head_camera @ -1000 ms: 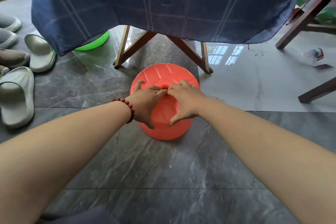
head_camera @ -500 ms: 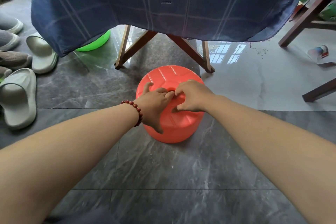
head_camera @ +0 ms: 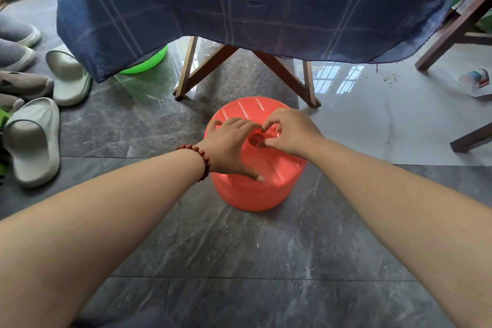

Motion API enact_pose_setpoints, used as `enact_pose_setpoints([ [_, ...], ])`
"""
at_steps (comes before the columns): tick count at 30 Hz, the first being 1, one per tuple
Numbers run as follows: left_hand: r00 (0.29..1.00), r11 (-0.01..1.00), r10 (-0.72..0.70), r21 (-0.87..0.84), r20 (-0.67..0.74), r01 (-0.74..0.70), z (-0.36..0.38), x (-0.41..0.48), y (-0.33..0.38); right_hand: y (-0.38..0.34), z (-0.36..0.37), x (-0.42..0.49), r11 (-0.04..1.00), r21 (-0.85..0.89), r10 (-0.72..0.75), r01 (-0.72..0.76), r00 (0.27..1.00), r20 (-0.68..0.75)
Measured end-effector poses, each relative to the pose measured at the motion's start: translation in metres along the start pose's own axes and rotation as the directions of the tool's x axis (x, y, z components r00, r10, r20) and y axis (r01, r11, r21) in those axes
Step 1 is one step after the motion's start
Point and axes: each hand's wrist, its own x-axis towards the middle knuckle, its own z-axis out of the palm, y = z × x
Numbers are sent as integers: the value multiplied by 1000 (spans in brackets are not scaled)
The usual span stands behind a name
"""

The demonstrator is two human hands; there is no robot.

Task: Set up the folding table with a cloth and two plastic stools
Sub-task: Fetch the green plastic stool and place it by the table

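Now pulled apart on the round orange plastic stool: left hand fingers wide, right hand curled, hold unclear. Probably letting go.

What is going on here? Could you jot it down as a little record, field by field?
Table: folding, crossed wooden legs, stands on the floor
Cloth: dark blue check, draped over the table
Red stool: on the floor in front of the table
Left hand: rests spread on the red stool's top
Right hand: fingers curled by the top's centre hole; grip unclear
Green stool: mostly hidden behind the cloth
Slippers: on the floor at left
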Motion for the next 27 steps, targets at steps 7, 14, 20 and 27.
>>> enact_pose_setpoints([
  [7,959,943,-283,-181,-5,278,7,10,-1,8,6,4,992,-96,73,-79,996,-58],
  [14,950,912,-311,-271,26,306,12,13,-10,14,12,9,993,-45,106,-106,994,0],
  [20,948,913,-319,-266,5,309,11,12,-15,17,10,9,995,-27,96,-96,995,1],
  [27,952,922,-307,-246,11,301,9,13,-19,13,12,9,994,-38,100,-100,995,3],
])
